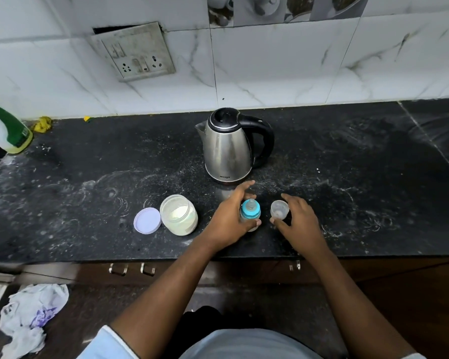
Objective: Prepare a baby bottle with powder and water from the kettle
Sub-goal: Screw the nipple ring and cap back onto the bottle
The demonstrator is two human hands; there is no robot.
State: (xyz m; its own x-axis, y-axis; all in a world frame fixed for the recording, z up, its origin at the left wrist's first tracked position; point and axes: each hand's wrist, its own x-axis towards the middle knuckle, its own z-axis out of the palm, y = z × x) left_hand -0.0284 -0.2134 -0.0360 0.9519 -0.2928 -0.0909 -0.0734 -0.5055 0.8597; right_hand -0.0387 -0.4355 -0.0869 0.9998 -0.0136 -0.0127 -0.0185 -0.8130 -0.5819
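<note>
Plainly, our left hand (227,222) was curled round the baby bottle (250,212), which stood upright on the dark worktop (88,172) just in front of the kettle (227,149), blue collar and teat in place. Our right hand (300,225) held the clear cap (279,209) between thumb and forefinger just beside the bottle. The open powder jar (179,215) and its lilac lid (147,220) sat to the left.
</note>
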